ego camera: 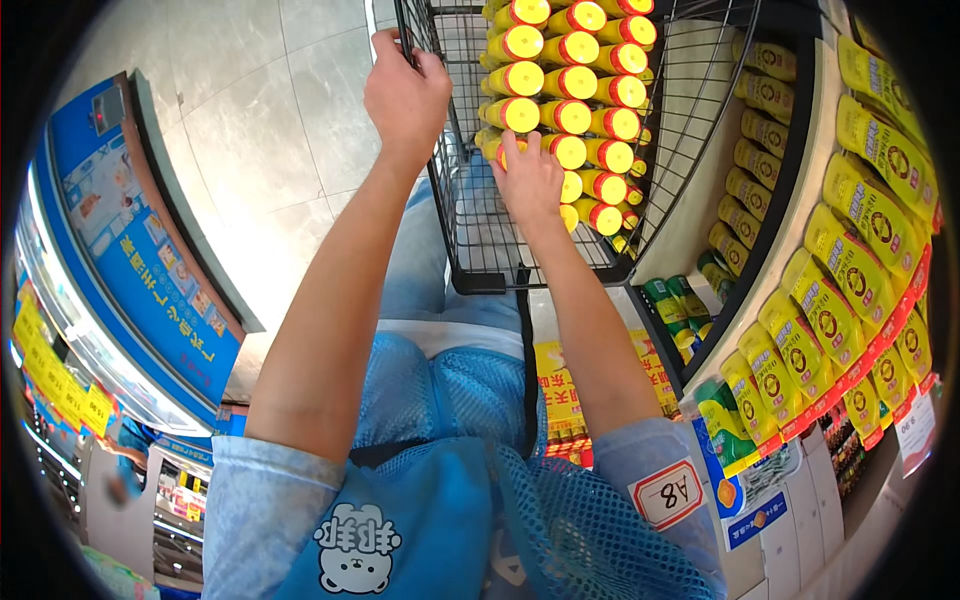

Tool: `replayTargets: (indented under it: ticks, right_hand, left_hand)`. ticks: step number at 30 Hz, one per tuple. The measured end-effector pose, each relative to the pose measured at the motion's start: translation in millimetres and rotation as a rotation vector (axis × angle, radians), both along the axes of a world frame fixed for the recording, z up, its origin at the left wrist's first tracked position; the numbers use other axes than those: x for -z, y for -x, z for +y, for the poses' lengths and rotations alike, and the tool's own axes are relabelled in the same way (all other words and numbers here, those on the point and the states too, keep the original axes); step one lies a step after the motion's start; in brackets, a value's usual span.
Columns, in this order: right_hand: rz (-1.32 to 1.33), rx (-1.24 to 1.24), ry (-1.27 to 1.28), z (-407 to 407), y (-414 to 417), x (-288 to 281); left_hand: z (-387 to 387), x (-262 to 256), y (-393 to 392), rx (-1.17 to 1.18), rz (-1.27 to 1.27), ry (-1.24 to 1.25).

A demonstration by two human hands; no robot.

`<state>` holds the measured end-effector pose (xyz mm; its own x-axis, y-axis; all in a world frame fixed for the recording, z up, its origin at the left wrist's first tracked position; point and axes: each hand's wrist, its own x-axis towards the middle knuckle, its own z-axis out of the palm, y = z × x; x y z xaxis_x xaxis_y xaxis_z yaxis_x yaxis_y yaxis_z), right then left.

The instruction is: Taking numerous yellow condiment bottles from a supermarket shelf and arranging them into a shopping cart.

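My left hand point(405, 97) grips the black rim at the left side of a wire shopping cart point(469, 283). Inside the basket's outline stand rows of yellow bottles point(568, 118) with round yellow caps ringed in red, packed close together. My right hand point(531, 180) reaches over the near left corner of these rows. Its fingers and thumb close around the top of one capped bottle point(512, 152), which they partly cover. Smaller caps show lower down at the right of the stack. Bare wire mesh shows at the near end of the basket.
Right of the cart, shelves point(795, 187) hold several rows of yellow pouches point(847, 262) and green-capped bottles point(675, 300). A blue-sided display case point(165, 300) stands at the left on a tiled floor point(247, 97). Another person point(129, 450) is partly visible at the lower left.
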<state>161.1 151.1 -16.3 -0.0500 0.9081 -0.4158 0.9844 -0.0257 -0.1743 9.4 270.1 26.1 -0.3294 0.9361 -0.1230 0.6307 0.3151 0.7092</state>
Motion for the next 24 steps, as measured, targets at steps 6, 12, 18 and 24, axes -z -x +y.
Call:
replayTargets:
  ticks: [6,12,18,24]
  right_hand:
    - [0.053,0.018,-0.115,-3.9,1.1,3.9]
    - [0.084,0.075,-0.201,-8.6,-4.0,-3.6]
    - [0.241,0.429,-0.359,-15.1,-63.6,-65.1]
    - [0.056,0.740,-0.444,-33.1,-188.2,-84.6]
  left_hand:
    - [-0.1,0.8,1.8,-0.004,0.010,-0.004]
    - [0.6,1.2,0.2,0.001,-0.004,0.002]
    - [-1.5,2.5,8.1,0.017,0.012,0.006]
    - [-4.8,0.7,8.8,0.027,0.004,0.017]
